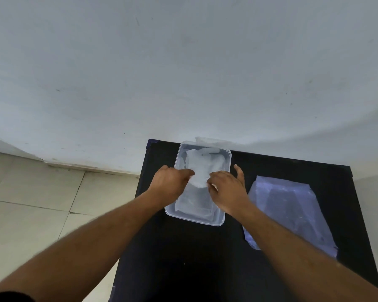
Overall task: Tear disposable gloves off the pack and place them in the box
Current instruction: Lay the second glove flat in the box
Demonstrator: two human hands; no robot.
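A clear plastic box (196, 221) stands on the black table (183, 258), with thin translucent gloves (202, 168) piled inside it. My left hand (169, 182) and my right hand (226, 188) are both over the box, fingers pinching the near edge of the top glove from either side. The flat pack of gloves (292, 205), in bluish clear plastic, lies on the table to the right of the box.
The table stands against a pale wall (183, 73). Tiled floor (31, 203) lies to the left beyond the table's left edge. A bit of crumpled clear plastic (205, 141) sits behind the box at the table's far edge.
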